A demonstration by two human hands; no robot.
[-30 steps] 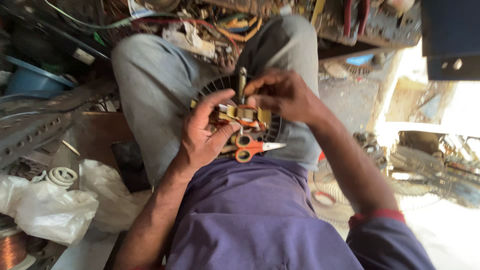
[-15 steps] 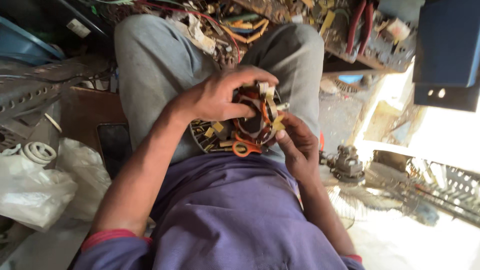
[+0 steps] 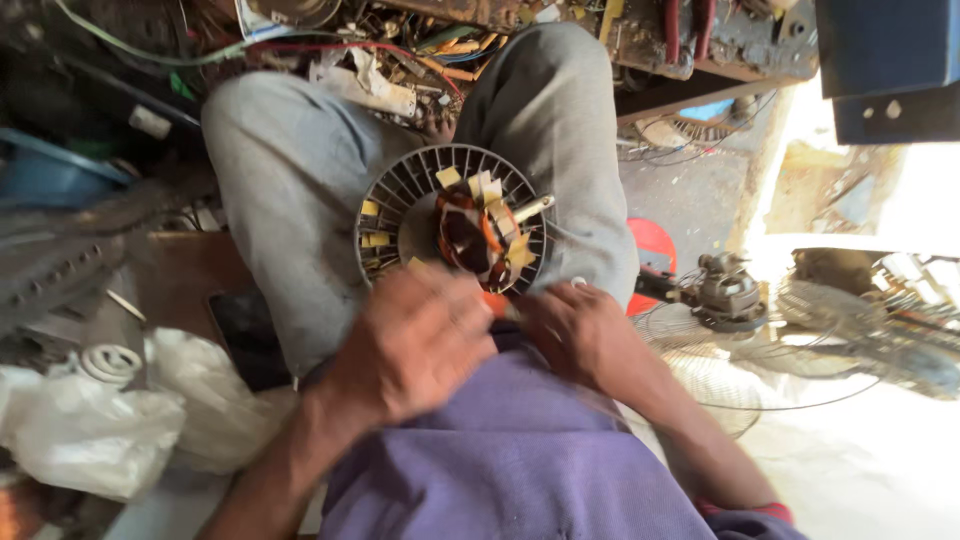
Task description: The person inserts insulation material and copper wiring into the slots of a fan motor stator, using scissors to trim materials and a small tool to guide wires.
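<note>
The stator, a round slotted metal frame with copper windings and tan insulation strips at its centre, rests on the person's lap between the grey-trousered knees; the left hand, blurred, sits at the stator's near edge, fingers curled, touching an orange object partly hidden beside it; whether that grip is clamped cannot be told; the right hand lies just right of the orange object, against the stator's near rim, fingers bent, grip state unclear; a fan motor stands on the floor to the right of the stator; white bags lie to its left.
</note>
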